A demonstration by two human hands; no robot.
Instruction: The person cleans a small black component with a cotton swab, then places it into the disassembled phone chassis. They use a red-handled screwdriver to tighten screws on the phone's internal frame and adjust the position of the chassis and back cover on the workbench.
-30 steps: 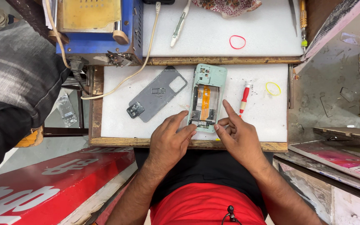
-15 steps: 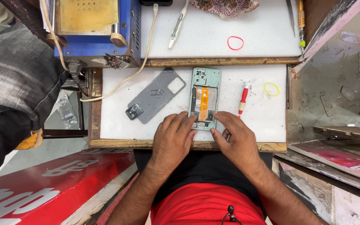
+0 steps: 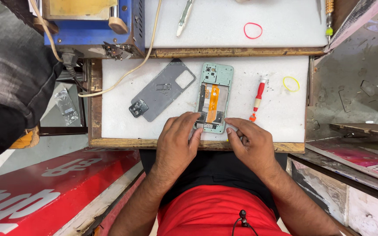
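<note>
The opened phone (image 3: 214, 97), back cover off, lies face down near the front edge of the white desk (image 3: 281, 118); its green frame, orange flex cable and dark inner parts are exposed. The left hand (image 3: 178, 142) rests at the phone's lower end, fingers (image 3: 194, 131) bent loosely, tips touching the bottom edge; nothing is gripped. The right hand (image 3: 250, 146) lies just beside the lower right corner, fingers half curled, forefinger tip at the frame; whether it holds a small part cannot be told.

The grey back cover (image 3: 162, 89) lies tilted to the left of the phone, apart from it. A red screwdriver (image 3: 257, 98) lies to the right, a yellow rubber band (image 3: 291, 83) beyond. On the upper shelf: a red rubber band (image 3: 253, 30), tweezers (image 3: 184, 17), a blue machine (image 3: 92, 24) with a cream cable (image 3: 123, 76) trailing onto the desk.
</note>
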